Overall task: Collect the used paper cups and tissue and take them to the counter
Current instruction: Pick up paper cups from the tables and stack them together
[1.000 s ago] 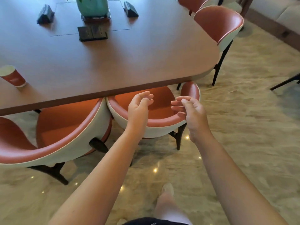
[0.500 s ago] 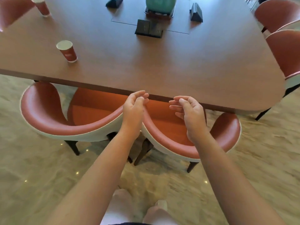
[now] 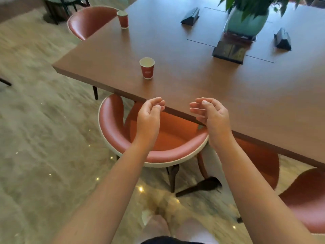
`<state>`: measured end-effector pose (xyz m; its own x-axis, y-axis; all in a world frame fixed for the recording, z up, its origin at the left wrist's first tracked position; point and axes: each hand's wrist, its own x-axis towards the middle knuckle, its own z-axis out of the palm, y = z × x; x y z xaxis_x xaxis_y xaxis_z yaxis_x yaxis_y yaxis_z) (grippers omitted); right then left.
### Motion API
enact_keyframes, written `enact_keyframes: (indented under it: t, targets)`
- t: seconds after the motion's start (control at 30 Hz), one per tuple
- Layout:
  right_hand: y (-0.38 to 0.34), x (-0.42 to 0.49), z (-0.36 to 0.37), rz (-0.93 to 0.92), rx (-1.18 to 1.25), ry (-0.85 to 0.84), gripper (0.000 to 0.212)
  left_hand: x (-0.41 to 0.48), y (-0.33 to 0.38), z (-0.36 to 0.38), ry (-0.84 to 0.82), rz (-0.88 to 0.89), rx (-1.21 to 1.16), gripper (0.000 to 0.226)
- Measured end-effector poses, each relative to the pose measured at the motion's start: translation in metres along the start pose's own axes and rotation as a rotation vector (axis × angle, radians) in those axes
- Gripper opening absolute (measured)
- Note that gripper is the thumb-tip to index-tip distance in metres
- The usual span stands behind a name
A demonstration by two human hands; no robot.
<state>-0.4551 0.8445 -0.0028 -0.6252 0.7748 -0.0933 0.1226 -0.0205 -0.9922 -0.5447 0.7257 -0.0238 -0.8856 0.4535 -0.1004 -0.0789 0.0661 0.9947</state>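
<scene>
A red paper cup (image 3: 147, 68) stands upright on the brown table (image 3: 184, 81), close to its near edge. A second red paper cup (image 3: 123, 19) stands at the table's far left corner. My left hand (image 3: 149, 118) hovers at the table's edge, just below and in front of the near cup, fingers loosely curled and holding nothing. My right hand (image 3: 212, 117) is beside it to the right, also empty with fingers apart. No tissue shows in this view.
A red chair (image 3: 123, 138) is tucked under the table right below my hands; another red chair (image 3: 88, 22) stands by the far corner. A green vase with a plant (image 3: 246, 22), a dark socket panel (image 3: 228, 52) and two black holders (image 3: 190, 16) sit mid-table.
My view has swung and moved left along the table. Both cups have come closer, and the near cup now stands just beyond my hands. My hands stay empty in the same pose.
</scene>
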Motion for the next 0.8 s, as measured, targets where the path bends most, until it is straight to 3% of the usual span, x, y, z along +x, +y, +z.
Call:
enact_keyframes:
  t: [0.5, 0.8]
  targets:
    - [-0.007, 0.020, 0.207, -0.008, -0.016, -0.360, 0.022, 0.042, -0.009, -0.177, 0.376, -0.038, -0.110, 0.025]
    - [-0.025, 0.089, 0.335, 0.021, 0.106, -0.331, 0.024, 0.143, 0.010, -0.268, 0.334, -0.034, -0.014, 0.024]
